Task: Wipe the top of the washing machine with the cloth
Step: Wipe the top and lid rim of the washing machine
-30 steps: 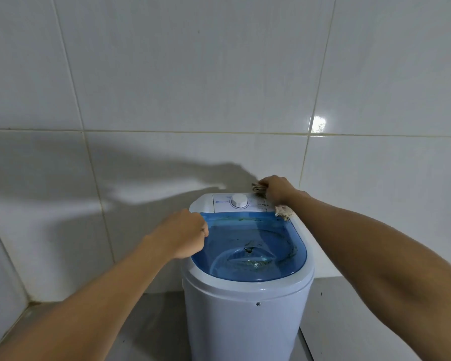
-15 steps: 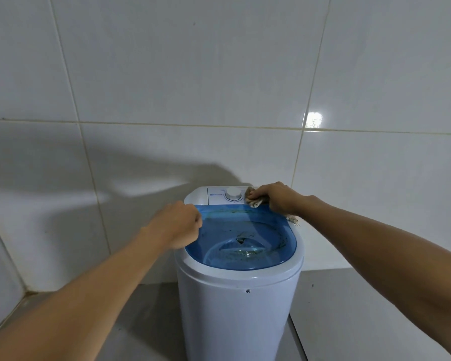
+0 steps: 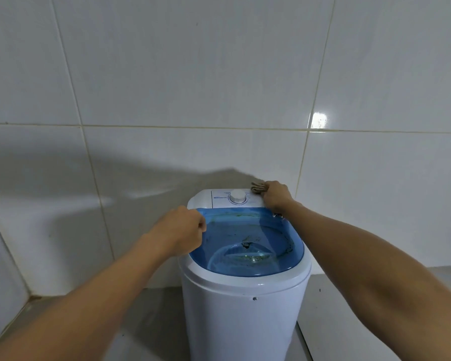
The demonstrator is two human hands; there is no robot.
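Note:
A small white washing machine [image 3: 242,313] with a see-through blue lid [image 3: 248,246] stands against the tiled wall. Behind the lid, its white control panel carries a round knob [image 3: 238,196]. My right hand [image 3: 276,195] presses a beige cloth [image 3: 258,187] onto the panel's back right corner, just right of the knob; most of the cloth is hidden under the hand. My left hand [image 3: 180,230] is a closed fist resting on the machine's left rim, at the lid's edge, with nothing visible in it.
White wall tiles [image 3: 193,87] rise directly behind the machine. A grey floor [image 3: 146,332] lies around its base, and the left wall meets the back wall in a corner [image 3: 29,298] at the lower left.
My right hand slid the cloth from the front of the panel by the knob back to the right rear corner. The left fist stayed on the left rim.

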